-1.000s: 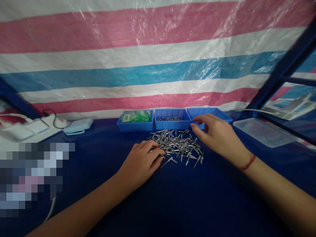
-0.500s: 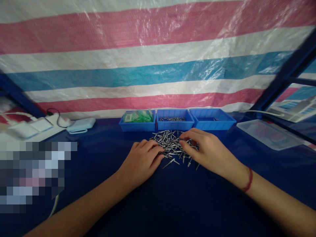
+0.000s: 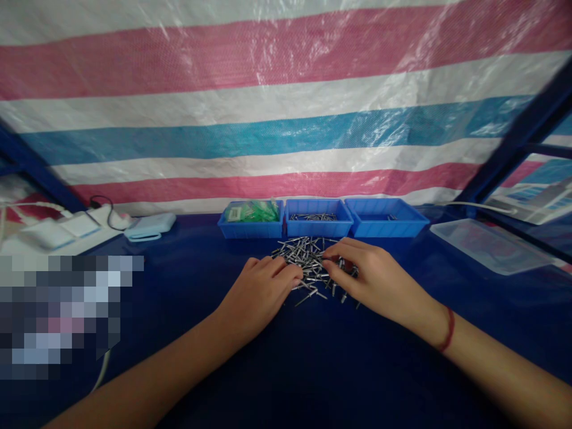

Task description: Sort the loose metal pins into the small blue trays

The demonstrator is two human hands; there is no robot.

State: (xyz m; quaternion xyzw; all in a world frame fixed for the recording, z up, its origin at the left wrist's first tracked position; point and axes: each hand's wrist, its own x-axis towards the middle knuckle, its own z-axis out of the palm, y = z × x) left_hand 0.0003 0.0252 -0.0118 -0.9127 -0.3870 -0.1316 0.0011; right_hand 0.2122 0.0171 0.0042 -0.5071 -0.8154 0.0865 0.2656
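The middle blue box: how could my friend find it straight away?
In front of the striped sheet, three blue boxes stand in a row on the dark table. The middle box stands behind the loose metal pile. It holds many thin metal pieces; the left box holds green packaging, the right box only a few pieces.

A striped sheet is hung behind — at left, a pale-blue case is set beside a white power strip.
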